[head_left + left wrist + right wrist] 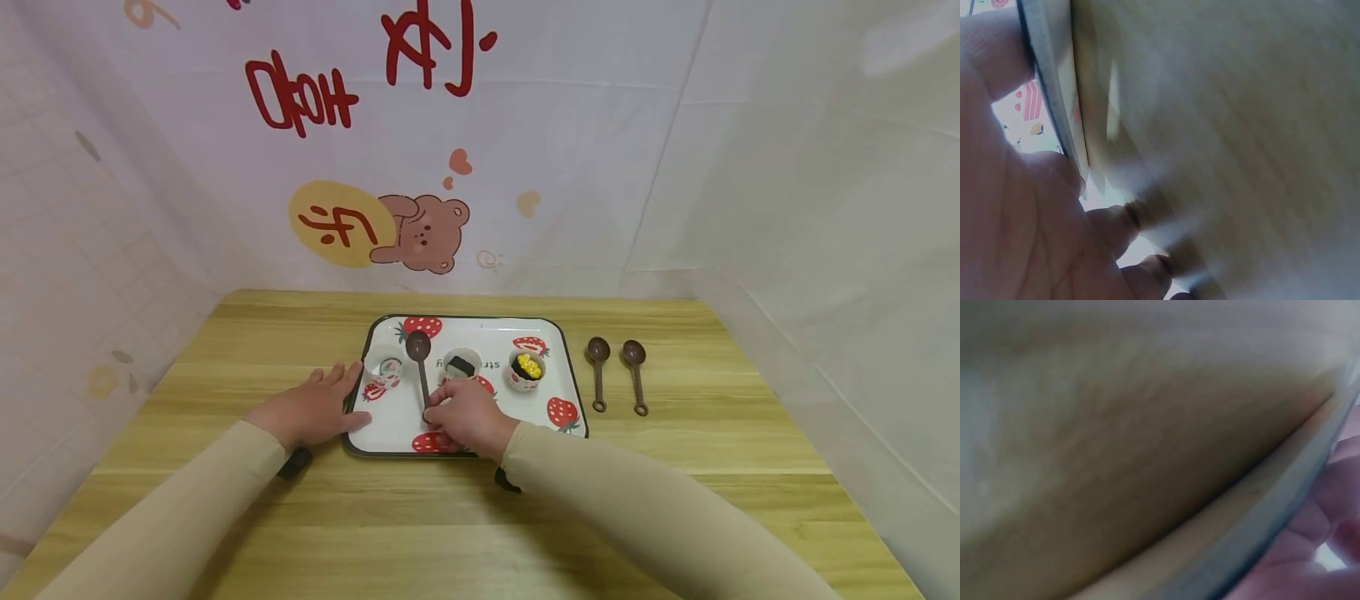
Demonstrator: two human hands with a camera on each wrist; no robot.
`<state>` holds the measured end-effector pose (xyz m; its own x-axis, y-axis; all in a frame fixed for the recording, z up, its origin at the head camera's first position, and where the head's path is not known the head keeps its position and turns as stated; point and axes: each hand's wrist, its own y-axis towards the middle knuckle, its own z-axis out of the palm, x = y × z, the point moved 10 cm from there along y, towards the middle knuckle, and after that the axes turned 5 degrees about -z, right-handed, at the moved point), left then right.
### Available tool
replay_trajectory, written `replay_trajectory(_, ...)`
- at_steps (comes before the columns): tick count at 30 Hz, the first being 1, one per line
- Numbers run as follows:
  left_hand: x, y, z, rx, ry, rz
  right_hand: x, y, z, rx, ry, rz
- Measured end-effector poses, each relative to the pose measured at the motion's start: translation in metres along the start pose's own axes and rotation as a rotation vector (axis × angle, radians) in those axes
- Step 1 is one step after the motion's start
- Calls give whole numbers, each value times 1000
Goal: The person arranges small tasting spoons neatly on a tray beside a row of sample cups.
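Observation:
A white tray (390,435) with strawberry prints and a dark rim lies on the wooden table. My right hand (471,415) pinches the handle end of a brown spoon (422,379), whose bowl points toward the tray's far side. The spoon runs between the left patterned cup (387,379) and the middle cup (453,358), which my right fingers partly cover. At the tray's left edge, my left hand (318,408) lies with its fingers extended and its thumb over the rim. Close up, the left wrist view shows that thumb (997,53) across the tray edge (1054,75).
A third cup (523,382) with a yellow-topped dark piece stands on the tray's right half. Right of the tray lie two more brown spoons, one nearer (597,367) and one farther right (636,371). A printed white curtain (570,167) hangs behind the table.

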<state>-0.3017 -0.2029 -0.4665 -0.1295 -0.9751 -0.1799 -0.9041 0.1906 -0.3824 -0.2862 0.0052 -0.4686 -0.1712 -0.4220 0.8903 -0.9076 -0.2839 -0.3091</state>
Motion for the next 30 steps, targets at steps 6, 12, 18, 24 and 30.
replay_trajectory(6, 0, 0, 1, 3, 12, -6, 0, 1, 2, 2, -62, 16)
replay_trajectory(12, 1, 2, 2, -1, 16, -5, 0, 1, 4, 7, -95, 13)
replay_trajectory(18, 1, 1, 1, -2, 20, 2, 1, 2, 4, 3, -131, 21)
replay_trajectory(24, 0, 1, 0, 3, 2, -3, 2, 2, 4, -5, -140, 36)
replay_trajectory(30, 1, 2, 2, 3, -1, -4, -1, 6, 5, -11, -153, 43)
